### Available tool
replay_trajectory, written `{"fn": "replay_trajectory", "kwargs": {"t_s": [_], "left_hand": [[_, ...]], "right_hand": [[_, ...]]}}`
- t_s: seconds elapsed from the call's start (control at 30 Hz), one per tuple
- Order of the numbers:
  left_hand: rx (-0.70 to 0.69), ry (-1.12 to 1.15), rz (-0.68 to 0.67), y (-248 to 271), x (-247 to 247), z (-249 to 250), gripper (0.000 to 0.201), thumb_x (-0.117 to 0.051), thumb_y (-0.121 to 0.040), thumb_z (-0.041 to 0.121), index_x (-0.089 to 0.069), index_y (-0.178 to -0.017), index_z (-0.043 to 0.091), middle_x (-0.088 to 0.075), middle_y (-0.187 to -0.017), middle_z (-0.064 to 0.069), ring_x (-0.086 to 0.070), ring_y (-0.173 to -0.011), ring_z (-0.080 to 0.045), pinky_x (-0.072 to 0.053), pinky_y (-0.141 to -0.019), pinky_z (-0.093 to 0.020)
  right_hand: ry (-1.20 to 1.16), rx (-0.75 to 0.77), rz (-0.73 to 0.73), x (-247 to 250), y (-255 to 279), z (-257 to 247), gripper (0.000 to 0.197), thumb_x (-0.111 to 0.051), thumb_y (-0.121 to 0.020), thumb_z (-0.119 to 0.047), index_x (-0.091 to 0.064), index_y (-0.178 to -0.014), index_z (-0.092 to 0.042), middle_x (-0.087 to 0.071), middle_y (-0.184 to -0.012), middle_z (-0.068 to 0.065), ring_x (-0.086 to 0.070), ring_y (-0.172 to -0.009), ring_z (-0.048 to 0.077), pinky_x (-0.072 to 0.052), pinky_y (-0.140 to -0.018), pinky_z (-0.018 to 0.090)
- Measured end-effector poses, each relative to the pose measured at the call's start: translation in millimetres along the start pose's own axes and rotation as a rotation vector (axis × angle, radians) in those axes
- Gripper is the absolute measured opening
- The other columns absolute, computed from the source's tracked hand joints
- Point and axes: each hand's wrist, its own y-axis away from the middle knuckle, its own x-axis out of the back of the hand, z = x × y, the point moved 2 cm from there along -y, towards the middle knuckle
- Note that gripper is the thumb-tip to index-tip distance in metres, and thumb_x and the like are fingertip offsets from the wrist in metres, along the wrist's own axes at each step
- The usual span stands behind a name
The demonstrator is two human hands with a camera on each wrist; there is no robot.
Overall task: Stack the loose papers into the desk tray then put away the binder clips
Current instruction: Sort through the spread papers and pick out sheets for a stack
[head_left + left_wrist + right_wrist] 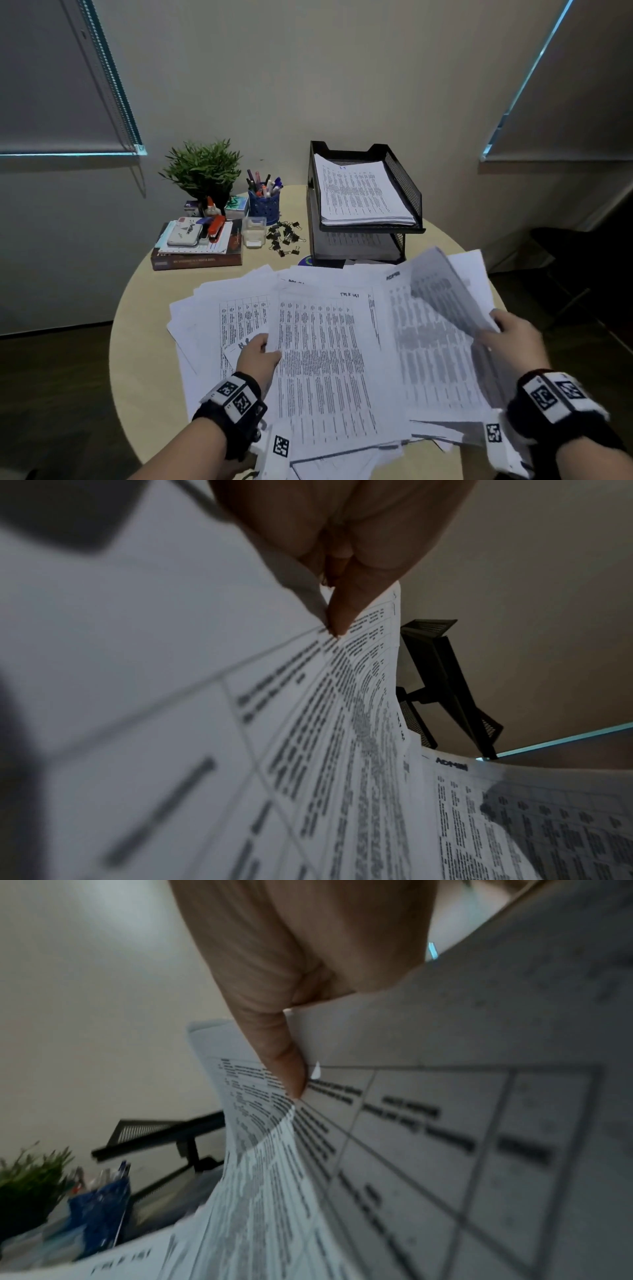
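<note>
Loose printed papers lie fanned over the near half of the round table. My left hand pinches the left edge of the top sheets, thumb on top. My right hand grips a lifted, curling sheet at the pile's right side; the thumb presses on its printed face. A black mesh two-tier desk tray stands at the back right, with a paper stack in its upper tier. A heap of black binder clips lies left of the tray.
Back left of the table holds a potted plant, a blue pen cup, a clear plastic box and a book stack with a stapler. Window blinds hang on both sides. A dark chair stands at right.
</note>
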Motion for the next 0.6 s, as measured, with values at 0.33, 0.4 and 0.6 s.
{"fn": "replay_trajectory", "kwargs": {"t_s": [0.33, 0.4, 0.6], "left_hand": [[0.056, 0.033, -0.054, -9, -16, -11, 0.025, -0.047, -0.088, -0.013, -0.052, -0.106, 0.004, -0.056, -0.112, -0.009, -0.053, -0.098, -0.022, -0.040, -0.092, -0.031], [0.056, 0.037, -0.055, -7, -15, -8, 0.027, -0.045, -0.088, -0.015, -0.048, -0.091, 0.012, -0.049, -0.096, 0.001, -0.049, -0.088, -0.017, -0.039, -0.083, -0.028], [0.075, 0.097, -0.069, -8, -14, -7, 0.059, -0.047, -0.089, -0.013, -0.026, -0.144, -0.003, -0.023, -0.153, -0.015, -0.023, -0.142, -0.028, -0.025, -0.115, -0.040]], "right_hand": [[-0.432, 0.122, -0.117, 77, 0, -34, 0.020, -0.066, -0.075, 0.010, -0.063, -0.092, -0.001, -0.065, -0.083, 0.027, -0.058, -0.070, 0.024, -0.046, -0.061, 0.032], [-0.582, 0.126, -0.193, 81, 5, -45, 0.028, -0.062, -0.076, 0.014, -0.065, -0.098, -0.003, -0.071, -0.089, 0.021, -0.066, -0.070, 0.025, -0.055, -0.058, 0.029], [-0.791, 0.021, -0.408, 37, 8, -49, 0.050, -0.084, -0.052, -0.014, -0.068, -0.098, -0.006, -0.074, -0.090, 0.015, -0.071, -0.072, 0.025, -0.058, -0.059, 0.030]]}}
